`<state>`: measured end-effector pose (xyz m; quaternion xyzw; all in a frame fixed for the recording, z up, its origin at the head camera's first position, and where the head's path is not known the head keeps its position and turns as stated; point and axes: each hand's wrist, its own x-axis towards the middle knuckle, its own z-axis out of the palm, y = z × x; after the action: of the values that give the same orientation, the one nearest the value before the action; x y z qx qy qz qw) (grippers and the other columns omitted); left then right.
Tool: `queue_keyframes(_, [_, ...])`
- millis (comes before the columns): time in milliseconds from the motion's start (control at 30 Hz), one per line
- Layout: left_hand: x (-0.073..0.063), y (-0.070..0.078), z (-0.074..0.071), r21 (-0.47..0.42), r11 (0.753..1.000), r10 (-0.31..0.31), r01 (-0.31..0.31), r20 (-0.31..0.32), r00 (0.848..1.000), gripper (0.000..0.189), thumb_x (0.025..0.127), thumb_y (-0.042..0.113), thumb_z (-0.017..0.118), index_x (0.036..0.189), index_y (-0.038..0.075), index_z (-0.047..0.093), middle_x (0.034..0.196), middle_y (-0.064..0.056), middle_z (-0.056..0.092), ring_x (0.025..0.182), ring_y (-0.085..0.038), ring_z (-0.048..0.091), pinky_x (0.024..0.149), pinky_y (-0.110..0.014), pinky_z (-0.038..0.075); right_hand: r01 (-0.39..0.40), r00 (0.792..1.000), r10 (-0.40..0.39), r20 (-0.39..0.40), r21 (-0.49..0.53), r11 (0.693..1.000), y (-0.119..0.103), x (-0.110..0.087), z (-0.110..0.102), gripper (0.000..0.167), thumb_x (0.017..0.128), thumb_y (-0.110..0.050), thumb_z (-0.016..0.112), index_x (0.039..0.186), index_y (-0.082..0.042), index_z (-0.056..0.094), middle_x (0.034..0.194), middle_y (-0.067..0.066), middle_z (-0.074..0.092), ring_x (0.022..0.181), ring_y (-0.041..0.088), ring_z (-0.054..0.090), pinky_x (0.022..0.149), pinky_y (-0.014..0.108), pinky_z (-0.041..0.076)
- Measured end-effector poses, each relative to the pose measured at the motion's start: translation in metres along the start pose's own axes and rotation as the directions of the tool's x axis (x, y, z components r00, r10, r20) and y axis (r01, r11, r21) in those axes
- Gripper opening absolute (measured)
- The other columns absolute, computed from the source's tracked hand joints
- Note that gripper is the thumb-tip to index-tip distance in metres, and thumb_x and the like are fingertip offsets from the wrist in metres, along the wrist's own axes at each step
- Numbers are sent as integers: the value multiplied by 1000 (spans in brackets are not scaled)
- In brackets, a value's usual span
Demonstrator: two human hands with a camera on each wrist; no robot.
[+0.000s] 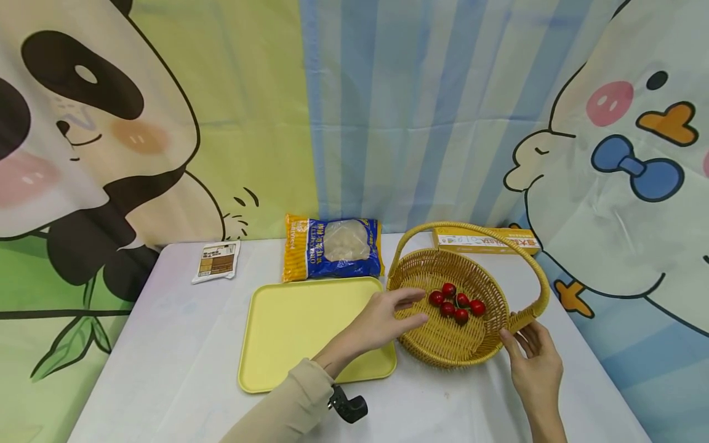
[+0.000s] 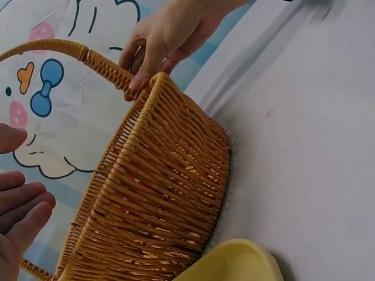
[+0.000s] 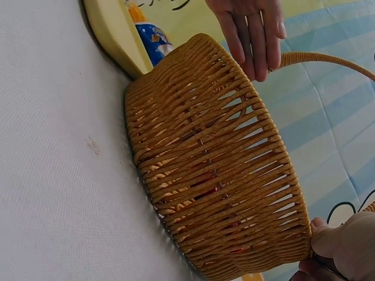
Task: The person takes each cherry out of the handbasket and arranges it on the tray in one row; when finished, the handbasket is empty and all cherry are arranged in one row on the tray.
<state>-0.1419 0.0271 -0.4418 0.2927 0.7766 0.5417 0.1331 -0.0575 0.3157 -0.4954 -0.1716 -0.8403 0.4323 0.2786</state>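
A round woven basket [image 1: 471, 344] with a tall arched handle stands on the right half of the table. Several red cherries [image 1: 447, 309] lie together inside it. My right hand [image 1: 534, 363] grips the basket at its right side, thumb at the rim and fingers behind the handle's foot; the right wrist view shows the thumb [image 3: 323, 234] pressed there. Over the basket's left rim reaches my left hand [image 1: 382, 317], its fingers stretched toward the cherries and apart from them. In the left wrist view, the left fingers [image 2: 26, 202] hold nothing.
A yellow tray [image 1: 288, 332] lies left of the basket, under the left forearm. Behind it is a blue and yellow packet [image 1: 346, 246]. A white sachet [image 1: 217, 261] lies at the back left, and an orange-yellow box [image 1: 520, 237] sits behind the basket. Printed curtains [image 1: 365, 123] back the table.
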Motion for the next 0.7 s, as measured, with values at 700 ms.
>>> queue_keyframes(700, [13, -5, 6, 4, 1000, -22, 22, 14, 1000, 51, 103, 38, 67, 147, 12, 60, 147, -3, 64, 135, -25, 61, 112, -36, 50, -10, 1000, 10, 5, -14, 1000, -1, 0, 0, 54, 93, -6, 77, 143, -5, 57, 141, 17, 66, 112, -17, 54, 95, 2, 46])
